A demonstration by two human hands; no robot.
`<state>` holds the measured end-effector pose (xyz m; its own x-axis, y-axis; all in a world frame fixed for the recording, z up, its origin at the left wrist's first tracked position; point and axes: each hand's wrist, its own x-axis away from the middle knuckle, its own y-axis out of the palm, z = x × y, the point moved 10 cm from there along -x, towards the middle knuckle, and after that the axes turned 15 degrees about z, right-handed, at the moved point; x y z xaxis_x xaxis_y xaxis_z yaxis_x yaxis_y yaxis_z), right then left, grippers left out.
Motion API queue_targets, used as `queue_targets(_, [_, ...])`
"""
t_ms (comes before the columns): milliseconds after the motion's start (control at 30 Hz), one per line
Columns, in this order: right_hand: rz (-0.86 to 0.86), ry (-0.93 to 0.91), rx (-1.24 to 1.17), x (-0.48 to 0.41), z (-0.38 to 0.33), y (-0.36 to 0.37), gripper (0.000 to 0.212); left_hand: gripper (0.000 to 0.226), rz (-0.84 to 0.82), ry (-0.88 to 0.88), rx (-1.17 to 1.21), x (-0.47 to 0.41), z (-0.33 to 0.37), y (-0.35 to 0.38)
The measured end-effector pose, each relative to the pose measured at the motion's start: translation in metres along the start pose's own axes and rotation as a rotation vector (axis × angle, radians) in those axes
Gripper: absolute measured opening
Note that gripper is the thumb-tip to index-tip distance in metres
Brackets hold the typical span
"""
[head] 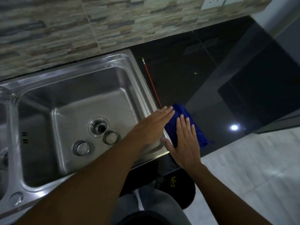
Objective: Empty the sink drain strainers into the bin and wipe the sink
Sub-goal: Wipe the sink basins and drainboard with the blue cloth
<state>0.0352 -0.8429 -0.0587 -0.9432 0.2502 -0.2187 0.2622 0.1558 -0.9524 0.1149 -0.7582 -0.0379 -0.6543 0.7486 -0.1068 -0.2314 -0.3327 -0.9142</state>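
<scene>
- Your left forearm crosses the sink's near corner. Your left hand (151,122) lies flat, fingers straight, gripping nothing, with its tips touching the blue cloth (180,109).
- The sink (103,62) lies left of the cloth, so wiping likely means dragging it leftward over the rim.
- The glossy black desk (186,75) carries the cloth just beside that rim.
- Your right hand (186,143) presses flat on the cloth, fingers straight, and looks the better placed.
- The cloth's long axis runs along the rim.
- Two strainers (110,136) sit in the basin beside the open drain (99,127).
</scene>
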Motion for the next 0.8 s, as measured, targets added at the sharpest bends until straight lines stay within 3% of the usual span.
queue_targets(100, [-0.012,-0.009,-0.009,0.000,0.003,0.003,0.085,0.062,-0.139,0.031,-0.065,-0.008,-0.002,0.015])
queue_targets(300, [-0.017,0.041,-0.113,-0.002,0.012,-0.001,0.056,0.056,-0.165,0.040,-0.026,-0.021,-0.006,0.019])
queue_targets(433, [0.012,0.119,-0.184,-0.004,0.012,-0.006,0.056,0.054,-0.066,-0.039,0.099,-0.027,-0.005,0.012])
queue_targets(567, [0.036,0.192,-0.090,-0.021,0.012,-0.004,0.074,0.041,-0.040,-0.104,0.162,-0.038,-0.011,0.005])
queue_targets(800, [0.116,0.241,-0.160,-0.030,0.014,-0.005,0.060,0.040,0.087,-0.310,0.388,-0.019,-0.026,-0.002])
